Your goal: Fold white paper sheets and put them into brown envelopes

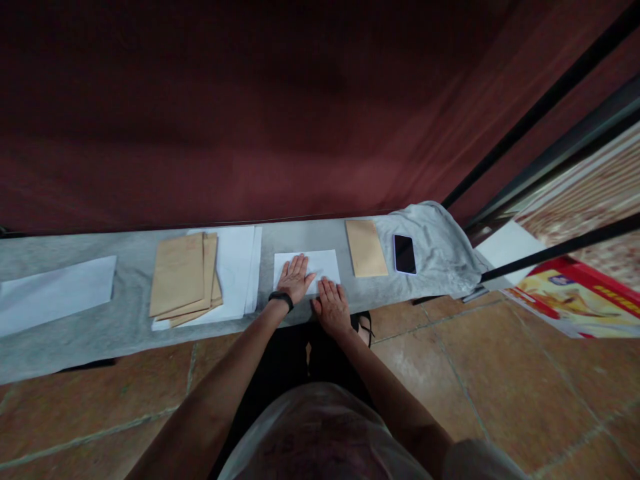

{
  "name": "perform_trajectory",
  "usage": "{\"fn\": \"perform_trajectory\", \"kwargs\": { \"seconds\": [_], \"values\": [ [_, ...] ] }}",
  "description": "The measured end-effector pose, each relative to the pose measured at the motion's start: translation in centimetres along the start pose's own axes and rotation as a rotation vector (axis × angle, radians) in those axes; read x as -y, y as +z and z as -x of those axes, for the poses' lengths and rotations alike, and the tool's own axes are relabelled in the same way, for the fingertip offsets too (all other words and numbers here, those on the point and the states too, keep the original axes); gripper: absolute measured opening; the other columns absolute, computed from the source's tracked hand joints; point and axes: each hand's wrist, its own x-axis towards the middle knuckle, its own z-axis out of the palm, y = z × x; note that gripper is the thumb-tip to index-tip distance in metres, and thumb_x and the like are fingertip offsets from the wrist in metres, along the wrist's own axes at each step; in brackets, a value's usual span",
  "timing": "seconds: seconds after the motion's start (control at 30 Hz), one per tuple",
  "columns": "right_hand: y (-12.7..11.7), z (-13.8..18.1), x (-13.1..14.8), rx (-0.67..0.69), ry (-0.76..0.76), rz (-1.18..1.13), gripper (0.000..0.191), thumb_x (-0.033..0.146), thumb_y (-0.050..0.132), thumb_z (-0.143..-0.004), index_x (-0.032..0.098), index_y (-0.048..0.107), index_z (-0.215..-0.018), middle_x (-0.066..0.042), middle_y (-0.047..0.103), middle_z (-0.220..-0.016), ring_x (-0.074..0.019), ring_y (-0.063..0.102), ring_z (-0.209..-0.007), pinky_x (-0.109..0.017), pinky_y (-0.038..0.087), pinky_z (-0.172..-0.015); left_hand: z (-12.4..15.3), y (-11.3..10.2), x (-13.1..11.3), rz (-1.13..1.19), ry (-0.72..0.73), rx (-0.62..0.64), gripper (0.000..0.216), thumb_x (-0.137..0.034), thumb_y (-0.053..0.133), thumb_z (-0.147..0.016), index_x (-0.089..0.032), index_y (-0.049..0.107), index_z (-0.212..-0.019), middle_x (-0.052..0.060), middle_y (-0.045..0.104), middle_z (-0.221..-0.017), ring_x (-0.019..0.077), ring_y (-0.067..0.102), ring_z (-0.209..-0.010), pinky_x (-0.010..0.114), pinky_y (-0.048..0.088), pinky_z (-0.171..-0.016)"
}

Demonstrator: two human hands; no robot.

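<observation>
A white sheet of paper (325, 261), small and possibly folded, lies flat on the grey cloth-covered surface in front of me. My left hand (296, 278), with a dark band at the wrist, rests flat on its middle, fingers stretched out. Against the paper's near right edge lies my right hand (333, 307), also flat with its fingers extended. To the right is a single brown envelope (367, 248). On the left, several brown envelopes (179, 275) are stacked over larger white sheets (237, 267).
A phone (405, 254) lies right of the single envelope. Another white sheet (60, 290) is at the far left. The grey cloth (135, 333) bunches at the right end. Behind stands a dark red panel (240, 160). A printed red-and-yellow box (585, 300) is at the right.
</observation>
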Motion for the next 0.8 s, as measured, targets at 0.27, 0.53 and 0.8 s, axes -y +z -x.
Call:
{"fn": "perform_trajectory", "kwargs": {
  "seconds": [0.27,0.53,0.8],
  "values": [
    [-0.2,0.0,0.1,0.01,0.013,-0.003,0.055,0.039,0.038,-0.104,0.01,0.039,-0.151,-0.014,0.041,-0.156,-0.0279,0.039,-0.143,-0.049,0.025,-0.12,-2.1,-0.3,0.9,-0.046,-0.036,0.023,0.071,-0.053,0.017,-0.101,-0.011,0.021,-0.158,0.01,0.018,-0.165,0.0246,0.012,-0.154,0.047,0.01,-0.125],
    [0.0,-0.1,-0.1,0.011,0.01,-0.005,0.055,0.039,0.039,-0.104,0.011,0.038,-0.151,-0.014,0.041,-0.156,-0.028,0.039,-0.143,-0.05,0.024,-0.12,0.8,-0.1,0.6,-0.096,-0.008,-0.032,0.065,-0.052,0.023,-0.102,-0.018,0.027,-0.157,0.009,0.019,-0.166,0.0274,0.012,-0.154,0.051,0.012,-0.124],
    [0.1,0.1,-0.2,0.009,0.003,-0.028,0.053,0.037,0.039,-0.104,0.012,0.04,-0.15,-0.013,0.04,-0.157,-0.0279,0.038,-0.144,-0.05,0.025,-0.12,7.2,-0.4,0.9,-0.122,0.144,-0.046,0.056,-0.048,0.032,-0.101,-0.03,0.035,-0.154,0.003,0.025,-0.164,0.0262,0.018,-0.153,0.051,0.01,-0.124]
  ]
}}
